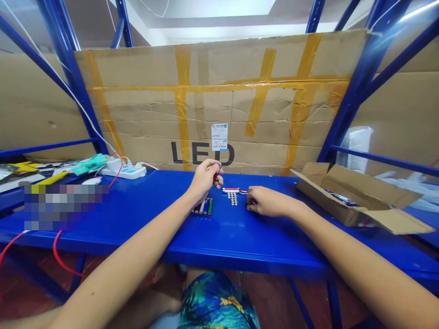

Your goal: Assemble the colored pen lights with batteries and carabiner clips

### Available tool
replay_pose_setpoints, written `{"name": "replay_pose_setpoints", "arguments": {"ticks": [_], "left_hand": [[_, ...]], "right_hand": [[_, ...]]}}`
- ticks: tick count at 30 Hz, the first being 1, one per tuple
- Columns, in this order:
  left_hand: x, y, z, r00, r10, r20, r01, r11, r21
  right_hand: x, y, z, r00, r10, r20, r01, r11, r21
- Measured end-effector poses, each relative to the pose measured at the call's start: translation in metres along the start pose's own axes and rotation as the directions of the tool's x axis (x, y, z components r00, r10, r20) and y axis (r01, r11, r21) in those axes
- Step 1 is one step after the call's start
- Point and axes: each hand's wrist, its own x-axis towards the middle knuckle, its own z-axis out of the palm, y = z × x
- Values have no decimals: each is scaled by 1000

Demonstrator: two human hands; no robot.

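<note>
My left hand (205,178) is raised a little above the blue table, its fingers closed around a small red tube (216,175) with a shiny metal end. Below it lies a row of slim tubes (203,207), among them silver and green ones. Small round silver button cells (233,199) sit in short rows between my hands. Behind them are a red and a silver tube (231,190), lying flat. My right hand (263,201) rests low over the table just right of the cells, fingers curled together; what they hold, if anything, is hidden.
An open cardboard box (343,214) with slim shiny items stands on the right. At the left are a white power strip (126,170), red cables and assorted packets. A large taped cardboard sheet (144,119) closes off the back, between blue rack posts.
</note>
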Motion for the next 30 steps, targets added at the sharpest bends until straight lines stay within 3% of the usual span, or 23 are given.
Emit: {"name": "replay_pose_setpoints", "arguments": {"ticks": [4, 7, 9, 11, 14, 17, 21, 23, 26, 28, 30], "left_hand": [[-6, 0, 3, 996, 26, 87, -39, 988, 150], [-15, -2, 4, 959, 185, 214, -256, 892, 373], [-20, -4, 5, 911, 219, 349, -375, 792, 481], [-24, -7, 6, 872, 181, 455, -426, 738, 523], [-26, -8, 8, 845, 157, 510, -453, 716, 531], [-25, -7, 8, 858, 199, 474, -462, 704, 540], [-22, -5, 7, 877, 234, 419, -454, 688, 566], [-22, -6, 8, 879, 248, 406, -458, 673, 581], [-22, -11, 9, 879, 264, 397, -466, 650, 600], [-22, -15, 11, 879, 258, 402, -467, 638, 612], [-22, -19, 12, 883, 231, 409, -456, 630, 629]], "right_hand": [[1, -9, -2, 998, -61, -22, 62, 997, 51], [0, -12, -10, 998, 3, -59, 6, 987, 158], [-2, -14, -16, 998, 56, -37, -40, 937, 348], [-3, -15, -20, 997, 77, 22, -76, 824, 562], [-3, -18, -23, 996, 58, 62, -86, 674, 734], [0, -18, -19, 996, 85, 27, -70, 562, 824], [7, -17, -12, 987, 157, 13, -56, 273, 960], [9, -18, -8, 981, 192, 16, -52, 187, 981], [12, -18, -4, 967, 252, -25, -38, 239, 970], [13, -18, 0, 953, 284, -105, -23, 413, 910], [13, -17, 4, 933, 272, -237, 0, 657, 754]]}}
